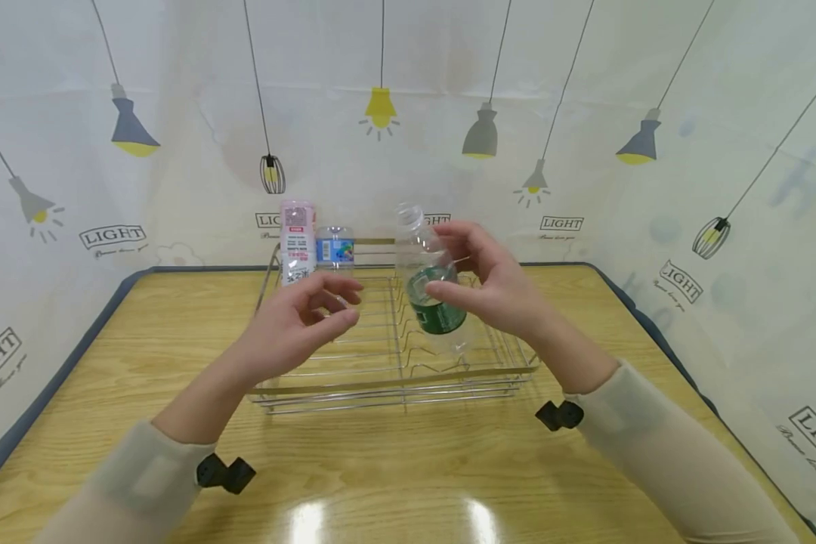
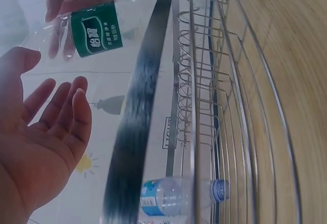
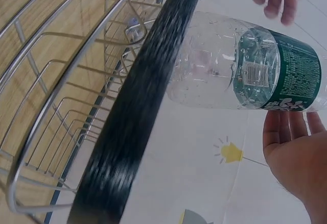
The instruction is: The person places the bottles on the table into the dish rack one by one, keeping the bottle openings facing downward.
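Observation:
My right hand (image 1: 499, 291) grips a clear plastic bottle (image 1: 421, 261) with a green label, thumb on the near side and fingers behind. The bottle is tilted over the right half of a wire dish rack (image 1: 340, 391), its bare, uncapped neck up and to the left. In the right wrist view, the bottle (image 3: 209, 60) shows its clear base end toward the rack's dark rim. My left hand (image 1: 299, 325) hovers over the rack's left front, fingers loosely bent and nothing in them. The left wrist view shows that palm (image 2: 41, 157) apart from the green-labelled bottle (image 2: 97, 30).
At the rack's back left stand a pink and white container (image 1: 298, 238) and a blue-labelled clear bottle (image 1: 335, 253), cap down. The rack sits on a wood-grain table (image 1: 381, 468). Behind is a white backdrop (image 1: 435, 45) printed with lamps.

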The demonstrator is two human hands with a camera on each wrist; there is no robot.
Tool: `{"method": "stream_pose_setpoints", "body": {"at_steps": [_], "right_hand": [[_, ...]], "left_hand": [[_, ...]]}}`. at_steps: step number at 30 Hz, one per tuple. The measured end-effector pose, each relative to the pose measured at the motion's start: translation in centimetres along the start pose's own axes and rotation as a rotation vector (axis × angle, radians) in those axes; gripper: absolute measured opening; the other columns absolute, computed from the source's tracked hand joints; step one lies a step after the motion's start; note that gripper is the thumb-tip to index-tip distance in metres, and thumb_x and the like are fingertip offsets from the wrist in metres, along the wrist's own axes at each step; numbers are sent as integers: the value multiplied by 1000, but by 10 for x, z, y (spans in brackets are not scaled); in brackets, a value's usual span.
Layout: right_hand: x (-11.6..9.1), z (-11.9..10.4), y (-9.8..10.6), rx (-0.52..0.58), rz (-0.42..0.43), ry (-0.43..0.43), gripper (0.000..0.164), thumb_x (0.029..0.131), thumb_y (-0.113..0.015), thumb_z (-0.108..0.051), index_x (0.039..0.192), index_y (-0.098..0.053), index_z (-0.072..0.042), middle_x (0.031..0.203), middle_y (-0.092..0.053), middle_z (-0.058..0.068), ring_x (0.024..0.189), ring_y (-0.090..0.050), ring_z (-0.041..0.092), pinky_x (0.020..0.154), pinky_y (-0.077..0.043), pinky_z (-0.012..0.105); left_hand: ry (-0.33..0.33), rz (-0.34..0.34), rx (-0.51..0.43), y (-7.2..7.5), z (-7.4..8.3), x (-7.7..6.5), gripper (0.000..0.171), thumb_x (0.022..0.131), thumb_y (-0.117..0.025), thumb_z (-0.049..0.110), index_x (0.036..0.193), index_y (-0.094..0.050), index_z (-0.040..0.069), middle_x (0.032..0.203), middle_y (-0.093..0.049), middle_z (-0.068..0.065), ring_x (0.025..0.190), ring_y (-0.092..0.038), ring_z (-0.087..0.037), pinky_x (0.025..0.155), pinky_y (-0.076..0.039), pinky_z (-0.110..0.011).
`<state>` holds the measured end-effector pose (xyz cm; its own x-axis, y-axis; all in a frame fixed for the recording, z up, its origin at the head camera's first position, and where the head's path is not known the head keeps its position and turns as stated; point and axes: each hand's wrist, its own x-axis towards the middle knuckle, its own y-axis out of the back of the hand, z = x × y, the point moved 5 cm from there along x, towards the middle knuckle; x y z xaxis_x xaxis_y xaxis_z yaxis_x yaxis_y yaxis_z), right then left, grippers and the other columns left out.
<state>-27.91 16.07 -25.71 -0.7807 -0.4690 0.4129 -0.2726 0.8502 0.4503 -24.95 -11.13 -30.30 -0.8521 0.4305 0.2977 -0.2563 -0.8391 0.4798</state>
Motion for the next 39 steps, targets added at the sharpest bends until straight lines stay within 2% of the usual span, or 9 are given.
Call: {"method": "stream_pose_setpoints", "body": {"at_steps": [7,13,16,22,32,35,39], "right_hand": [[2,-5,-12,6,-18,8,65,93,-83,-2,150,-51,-6,136,-62,10,116,-62,26,103,-54,31],[4,-7,-20,-46,-56,38,62,93,-86,-7,147,-56,-11,136,-65,6,119,-64,25,109,-53,45],[5,-9,-24,-71,-72,57,61,92,-87,-7,146,-58,-10,136,-66,7,120,-65,24,110,-53,48],[4,-9,-29,-98,-75,68,65,90,-90,-10,147,-59,-10,138,-66,6,120,-66,22,108,-55,43],[3,-6,-27,-105,-91,76,70,89,-90,-8,151,-56,-6,147,-63,8,128,-64,25,116,-51,51],[1,0,-21,-111,-92,58,72,90,-88,-7,153,-54,-4,151,-61,10,133,-62,27,120,-48,53],[-3,11,-14,-115,-97,16,73,91,-87,-7,156,-52,-5,156,-58,9,140,-58,28,124,-45,54]], "left_hand": [[-12,-12,-73,-7,11,19,54,105,-77,26,154,-56,25,143,-65,-2,126,-71,-22,97,-63,-38],[-15,-47,-146,-12,19,29,64,103,-79,22,161,-49,23,152,-60,-4,137,-67,-28,103,-63,-45],[-11,-57,-195,-13,21,31,65,103,-79,19,161,-50,24,152,-60,-3,137,-66,-29,101,-64,-45],[-11,-64,-270,-14,21,32,65,103,-77,12,162,-52,23,153,-61,-6,133,-67,-31,98,-66,-43],[-50,-37,-308,-10,17,29,59,102,-76,6,156,-54,15,147,-63,-12,126,-72,-27,93,-67,-43],[-53,-30,-360,-6,13,26,59,102,-74,0,155,-51,12,148,-61,-16,124,-74,-24,93,-67,-43],[-23,-21,-442,1,4,21,58,101,-70,-6,152,-50,14,149,-59,-20,123,-75,-22,95,-67,-43]]}}
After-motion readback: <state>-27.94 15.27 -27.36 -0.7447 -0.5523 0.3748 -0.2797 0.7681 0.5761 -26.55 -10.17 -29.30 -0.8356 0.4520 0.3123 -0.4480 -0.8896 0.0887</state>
